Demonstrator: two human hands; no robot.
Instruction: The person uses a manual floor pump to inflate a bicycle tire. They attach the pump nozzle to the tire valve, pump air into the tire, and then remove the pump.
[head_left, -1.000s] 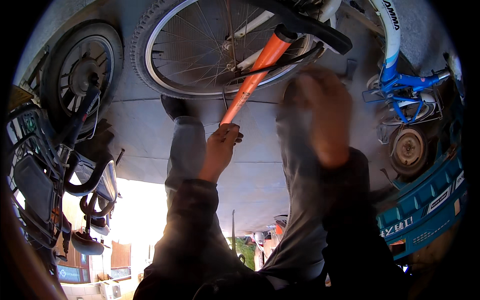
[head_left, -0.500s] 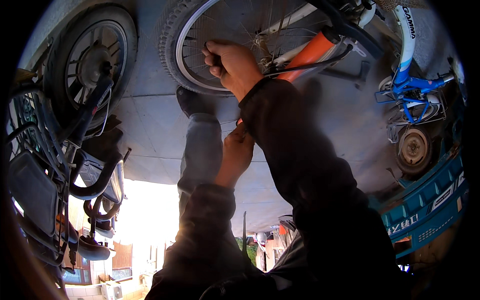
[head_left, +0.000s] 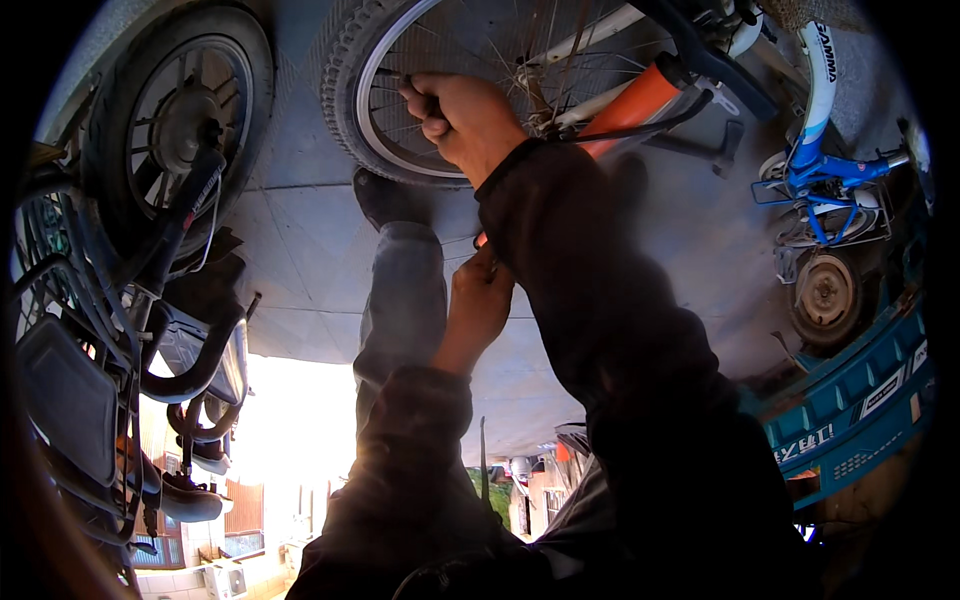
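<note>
A bicycle wheel (head_left: 350,120) with a knobbly tyre and thin spokes is at the top centre. My right hand (head_left: 465,115) is closed at the inner side of its rim, pinching a short dark valve stem (head_left: 388,72). Beside the spokes lies a thick orange tube (head_left: 632,105) with a black collar, which looks like a pump. A black hose (head_left: 645,128) runs from near its black end toward my right wrist. Lower down, my left hand (head_left: 477,305) is closed by the tube's lower end. My right forearm hides the tube's middle.
A dark motorbike-type wheel (head_left: 180,130) and a tangle of black frames stand at the left. A blue-and-white bicycle frame (head_left: 830,170), a small rusty wheel (head_left: 828,292) and a teal panel (head_left: 850,430) are at the right. My shoe (head_left: 385,200) rests just below the bicycle wheel.
My right hand has shifted slightly up, and the dark valve stem now shows beyond its fingertips. The left hand is almost where it was.
</note>
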